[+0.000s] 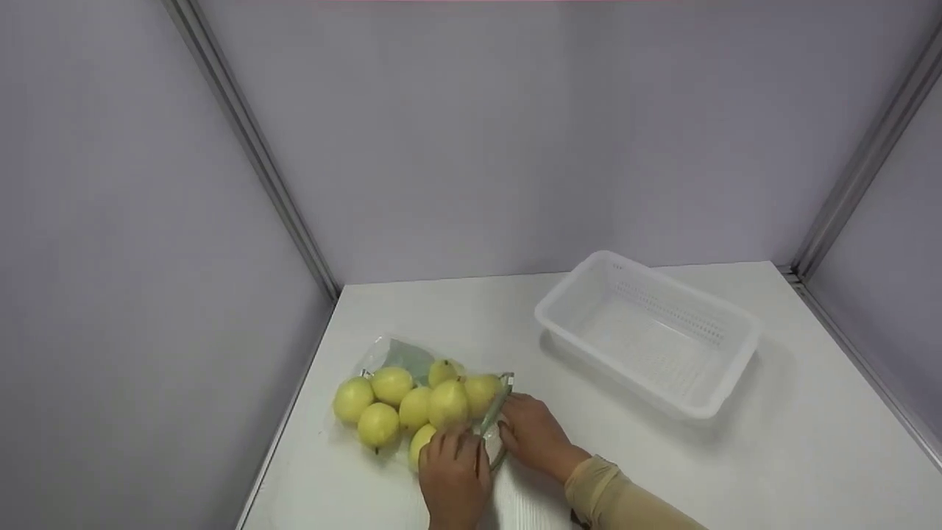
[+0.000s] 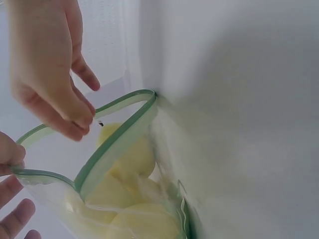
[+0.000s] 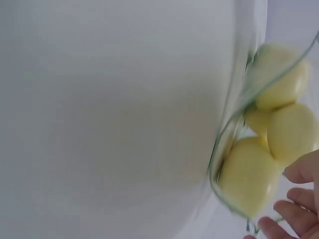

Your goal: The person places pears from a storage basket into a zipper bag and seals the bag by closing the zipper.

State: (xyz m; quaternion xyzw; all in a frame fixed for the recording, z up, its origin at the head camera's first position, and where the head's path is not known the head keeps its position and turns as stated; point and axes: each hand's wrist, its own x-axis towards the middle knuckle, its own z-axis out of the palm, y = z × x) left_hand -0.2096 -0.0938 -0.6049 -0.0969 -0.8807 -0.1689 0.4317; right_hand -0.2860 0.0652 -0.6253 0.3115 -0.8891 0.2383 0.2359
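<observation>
A clear zip-lock bag (image 1: 494, 414) with a green seal strip lies on the white table, and several yellow pears (image 1: 449, 403) are inside it. Its mouth gapes toward me, as the green rim (image 2: 117, 135) shows in the left wrist view. My left hand (image 1: 455, 475) pinches one edge of that rim between thumb and finger, the other fingers (image 2: 19, 215) spread apart. My right hand (image 1: 539, 434) is at the other side of the mouth. In the right wrist view, this hand's thumb (image 3: 301, 168) and fingers stand apart beside the pears (image 3: 249, 177).
A white perforated plastic basket (image 1: 706, 406) stands at the back right of the table (image 1: 456, 309). Pale partition walls (image 1: 471, 147) rise behind the table and on both sides, with metal rails at the corners.
</observation>
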